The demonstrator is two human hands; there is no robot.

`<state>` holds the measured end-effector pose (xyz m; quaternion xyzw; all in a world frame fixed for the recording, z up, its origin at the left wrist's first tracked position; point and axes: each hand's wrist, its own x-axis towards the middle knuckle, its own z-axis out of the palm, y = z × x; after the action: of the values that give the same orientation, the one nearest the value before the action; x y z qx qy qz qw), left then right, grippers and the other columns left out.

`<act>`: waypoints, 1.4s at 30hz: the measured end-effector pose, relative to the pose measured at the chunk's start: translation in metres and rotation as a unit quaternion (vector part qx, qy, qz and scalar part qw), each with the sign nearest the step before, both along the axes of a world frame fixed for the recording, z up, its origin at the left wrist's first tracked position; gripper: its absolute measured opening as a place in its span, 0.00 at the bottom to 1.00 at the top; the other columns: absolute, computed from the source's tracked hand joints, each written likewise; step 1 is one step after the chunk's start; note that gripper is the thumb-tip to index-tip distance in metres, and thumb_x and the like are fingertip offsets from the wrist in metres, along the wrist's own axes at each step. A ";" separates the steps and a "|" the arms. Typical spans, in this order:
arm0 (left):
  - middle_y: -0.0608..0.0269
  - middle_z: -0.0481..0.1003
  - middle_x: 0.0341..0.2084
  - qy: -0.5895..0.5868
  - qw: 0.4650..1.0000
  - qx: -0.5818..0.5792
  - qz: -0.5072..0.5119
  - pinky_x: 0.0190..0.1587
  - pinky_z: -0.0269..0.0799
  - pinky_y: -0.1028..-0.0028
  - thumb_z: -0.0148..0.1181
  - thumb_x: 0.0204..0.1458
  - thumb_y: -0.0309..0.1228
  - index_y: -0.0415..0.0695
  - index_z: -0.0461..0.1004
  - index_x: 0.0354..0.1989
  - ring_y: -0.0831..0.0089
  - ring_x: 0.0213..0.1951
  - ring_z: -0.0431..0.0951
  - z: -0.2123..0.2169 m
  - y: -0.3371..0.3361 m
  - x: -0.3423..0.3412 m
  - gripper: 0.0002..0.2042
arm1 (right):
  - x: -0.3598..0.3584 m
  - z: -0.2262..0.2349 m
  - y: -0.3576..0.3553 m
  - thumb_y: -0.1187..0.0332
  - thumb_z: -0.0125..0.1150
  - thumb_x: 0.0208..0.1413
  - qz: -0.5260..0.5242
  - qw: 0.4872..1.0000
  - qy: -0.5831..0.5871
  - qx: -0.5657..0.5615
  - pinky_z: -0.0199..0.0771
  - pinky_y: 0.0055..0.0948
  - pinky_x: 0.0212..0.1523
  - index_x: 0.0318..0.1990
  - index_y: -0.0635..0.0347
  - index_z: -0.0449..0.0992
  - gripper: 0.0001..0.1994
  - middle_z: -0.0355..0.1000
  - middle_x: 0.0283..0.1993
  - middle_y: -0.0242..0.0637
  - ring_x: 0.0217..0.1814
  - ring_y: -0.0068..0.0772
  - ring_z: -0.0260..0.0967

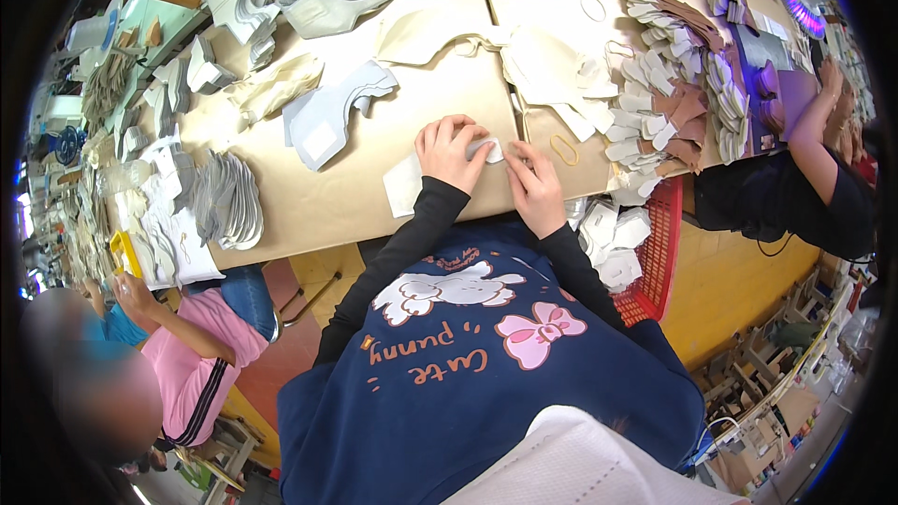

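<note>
A white cut piece [402, 185] of flat sheet material lies on the brown-covered table in front of me. My left hand [453, 153] rests over it, its fingers bent and the thumb pressing the piece near its right end. That end curls up a little between my two hands. My right hand [535, 185] is closed, its fingertips pinching at the piece's right tip. Just right of my right hand lies a yellow rubber band [564, 150]. Grey-blue cut pieces [339, 114] and cream cut pieces [552, 75] lie beyond my hands.
Stacks of grey pieces [227, 198] stand at the left, brown and white pieces [659, 112] at the right. A red basket [666, 243] with white pieces sits below the table's edge. A person in pink [201, 346] works at left; another person's arm [816, 145] reaches in at right.
</note>
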<state>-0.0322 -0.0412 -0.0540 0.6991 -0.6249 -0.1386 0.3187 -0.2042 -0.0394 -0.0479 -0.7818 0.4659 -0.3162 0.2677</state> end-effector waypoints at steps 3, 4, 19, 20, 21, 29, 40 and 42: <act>0.72 0.74 0.41 0.000 1.000 -0.008 0.011 0.56 0.57 0.62 0.68 0.44 0.37 0.54 0.81 0.34 0.65 0.49 0.69 -0.002 0.000 -0.002 0.09 | 0.001 0.001 0.000 0.75 0.63 0.53 0.007 0.998 0.045 -0.039 0.71 0.37 0.53 0.50 0.63 0.78 0.16 0.66 0.62 0.45 0.60 0.48 0.65; 0.72 0.74 0.41 0.004 1.000 -0.008 0.014 0.56 0.57 0.62 0.68 0.44 0.37 0.55 0.81 0.34 0.65 0.49 0.69 -0.002 0.000 -0.003 0.08 | 0.002 0.002 0.000 0.73 0.64 0.54 0.009 0.996 0.068 -0.052 0.70 0.38 0.55 0.51 0.63 0.78 0.16 0.64 0.64 0.46 0.63 0.49 0.63; 0.55 0.70 0.57 0.412 0.889 -0.124 0.156 0.65 0.59 0.68 0.49 0.64 0.28 0.37 0.65 0.60 0.67 0.60 0.68 0.003 0.039 0.065 0.18 | 0.023 0.018 0.000 0.58 0.54 0.63 0.034 0.984 0.176 0.007 0.51 0.50 0.68 0.67 0.62 0.61 0.28 0.47 0.75 0.46 0.77 0.55 0.40; 0.55 0.70 0.57 0.385 0.899 -0.115 0.172 0.65 0.59 0.67 0.49 0.64 0.27 0.37 0.65 0.61 0.67 0.60 0.68 0.005 0.051 0.076 0.18 | 0.024 0.023 -0.001 0.58 0.54 0.63 0.040 0.984 0.176 0.002 0.49 0.50 0.69 0.68 0.63 0.60 0.29 0.47 0.75 0.47 0.77 0.56 0.40; 0.55 0.70 0.57 0.355 0.909 -0.107 0.189 0.64 0.59 0.67 0.49 0.64 0.27 0.37 0.65 0.61 0.67 0.60 0.68 0.007 0.065 0.086 0.17 | 0.025 0.028 -0.002 0.58 0.53 0.64 0.043 0.984 0.174 0.004 0.48 0.50 0.69 0.68 0.63 0.59 0.29 0.48 0.75 0.48 0.77 0.57 0.41; 0.62 0.62 0.66 -0.188 0.977 0.073 -0.066 0.68 0.52 0.56 0.55 0.59 0.42 0.53 0.62 0.67 0.65 0.67 0.62 -0.002 0.127 0.072 0.27 | 0.073 0.012 -0.005 0.54 0.50 0.64 0.257 0.922 0.281 -0.067 0.40 0.46 0.73 0.70 0.41 0.59 0.27 0.52 0.75 0.25 0.78 0.34 0.43; 0.58 0.46 0.73 -0.212 0.962 0.127 -0.113 0.71 0.39 0.51 0.57 0.54 0.52 0.51 0.51 0.72 0.61 0.73 0.47 0.003 0.145 0.079 0.39 | 0.045 0.029 0.000 0.52 0.53 0.61 0.189 0.944 0.267 -0.050 0.28 0.60 0.73 0.71 0.46 0.58 0.31 0.48 0.76 0.32 0.79 0.45 0.40; 0.51 0.42 0.74 -0.068 0.972 0.208 -0.082 0.72 0.36 0.52 0.55 0.58 0.48 0.45 0.46 0.73 0.56 0.74 0.42 0.008 0.141 0.082 0.39 | 0.059 0.028 0.015 0.54 0.56 0.59 0.215 0.956 0.191 -0.058 0.28 0.58 0.74 0.71 0.53 0.57 0.33 0.49 0.76 0.38 0.78 0.49 0.42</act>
<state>0.0497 0.0999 -0.0457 0.7046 -0.6575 -0.2430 0.1105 -0.1456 -0.0240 -0.0203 -0.9235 0.3104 -0.1225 0.1891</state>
